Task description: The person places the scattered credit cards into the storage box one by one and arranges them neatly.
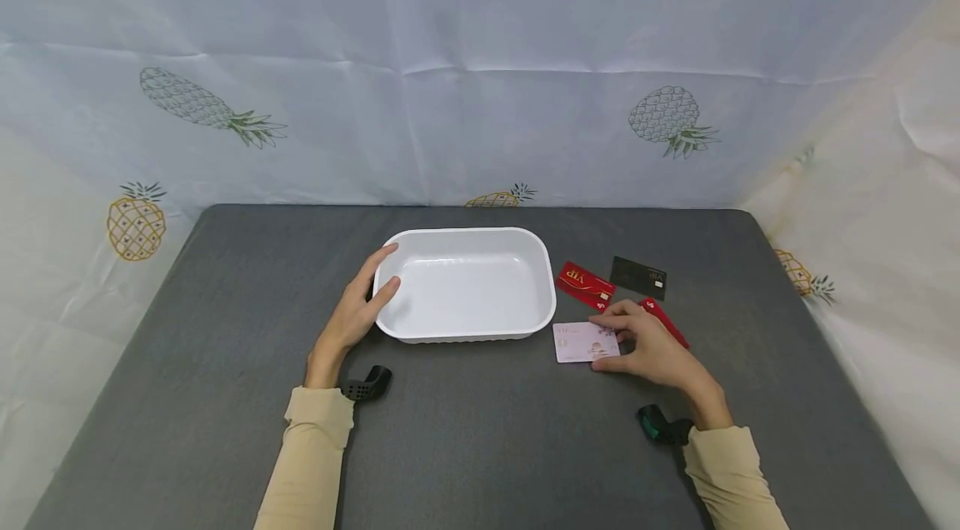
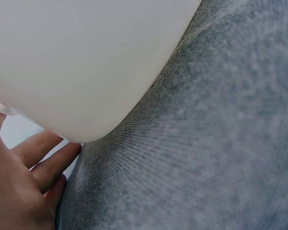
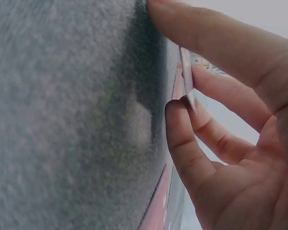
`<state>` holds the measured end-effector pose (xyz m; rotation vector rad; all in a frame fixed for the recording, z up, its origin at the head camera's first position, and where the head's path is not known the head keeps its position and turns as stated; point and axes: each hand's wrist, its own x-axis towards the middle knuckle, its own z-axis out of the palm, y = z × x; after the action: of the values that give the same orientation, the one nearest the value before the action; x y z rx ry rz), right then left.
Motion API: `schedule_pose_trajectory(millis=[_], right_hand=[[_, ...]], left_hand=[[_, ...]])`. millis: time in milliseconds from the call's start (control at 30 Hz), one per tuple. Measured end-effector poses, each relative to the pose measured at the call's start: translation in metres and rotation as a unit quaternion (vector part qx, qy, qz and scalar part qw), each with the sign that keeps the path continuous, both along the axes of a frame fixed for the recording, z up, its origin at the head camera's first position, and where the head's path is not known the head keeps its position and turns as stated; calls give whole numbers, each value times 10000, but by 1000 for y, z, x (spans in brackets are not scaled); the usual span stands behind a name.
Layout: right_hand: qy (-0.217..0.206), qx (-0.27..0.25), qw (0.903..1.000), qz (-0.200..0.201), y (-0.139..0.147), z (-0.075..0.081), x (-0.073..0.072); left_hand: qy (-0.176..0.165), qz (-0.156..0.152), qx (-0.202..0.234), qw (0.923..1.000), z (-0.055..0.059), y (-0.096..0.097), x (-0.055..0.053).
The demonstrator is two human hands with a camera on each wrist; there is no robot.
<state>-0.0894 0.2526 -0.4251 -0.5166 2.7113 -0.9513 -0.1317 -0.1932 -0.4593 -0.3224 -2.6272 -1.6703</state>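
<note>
A white rectangular plastic tray (image 1: 465, 330) stands on the grey table, its inside bare. My left hand (image 1: 356, 305) holds its left end, with the thumb over the rim and other fingers against the outer wall (image 2: 86, 81). To the right of the tray, my right hand (image 1: 645, 344) pinches a pale pink card (image 1: 577, 342) by its right end, between thumb and fingers. The right wrist view shows this card (image 3: 186, 76) nearly edge-on, raised off the cloth. Just beyond that hand lie a red VIP card (image 1: 585, 286), a black VIP card (image 1: 637, 277) and another red card (image 1: 666, 322), partly hidden by the fingers.
Grey cloth covers the table (image 1: 480, 438). A white curtain (image 1: 465, 122) printed with pineapples hangs behind its far edge, and similar cloth lines both sides. Each wrist wears a black camera mount, one on the left (image 1: 367, 384) and one on the right (image 1: 663, 427).
</note>
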Motion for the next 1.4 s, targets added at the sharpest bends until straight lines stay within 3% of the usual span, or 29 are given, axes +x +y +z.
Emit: schedule_pose_trajectory(millis=[467, 733, 1100, 1400], right_hand=[[114, -365, 9992, -121, 10, 10, 3], [401, -37, 9989, -240, 8, 24, 3], [819, -261, 9962, -149, -4, 37, -5], [837, -291, 9959, -155, -20, 46, -13]], left_hand=[[8, -58, 77, 10000, 0, -1, 0], [-2, -36, 82, 10000, 0, 0, 0], [-64, 11, 12, 10000, 0, 1, 0], [-10, 26, 18, 10000, 0, 1, 0]])
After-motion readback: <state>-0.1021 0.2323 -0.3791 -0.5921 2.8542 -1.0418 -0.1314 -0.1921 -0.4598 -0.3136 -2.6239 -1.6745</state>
